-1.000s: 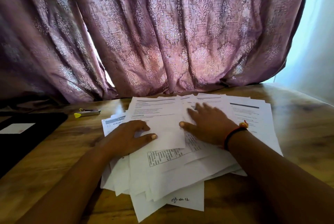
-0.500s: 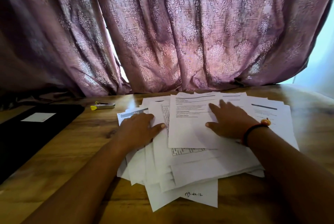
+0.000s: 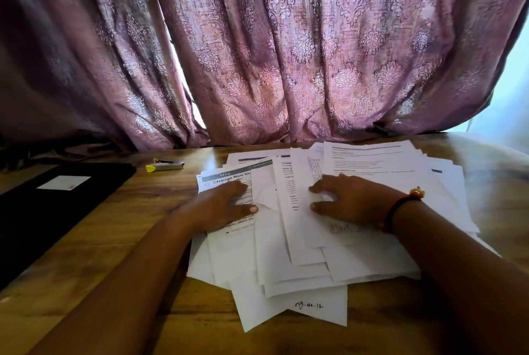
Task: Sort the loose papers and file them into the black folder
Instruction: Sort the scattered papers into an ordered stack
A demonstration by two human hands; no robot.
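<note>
Left hand (image 3: 220,208) and right hand (image 3: 352,200) press flat, fingers spread, gripping nothing, on the messy heap of white printed papers (image 3: 300,268), well right of the flat black folder (image 3: 43,211); a hasty sweep could push sheets off the wooden surface (image 3: 114,240).

Daylight is coming through the curtain (image 3: 286,54) from behind, glowing pink at centre. A bright slit is showing at its gap, pale blue glare at far right. Near foreground is sitting in deep shadow. Table (image 3: 114,240) is giving off a soft sheen. Wide-angle lens is bending the edges; papers (image 3: 300,268) are hazing at right.
</note>
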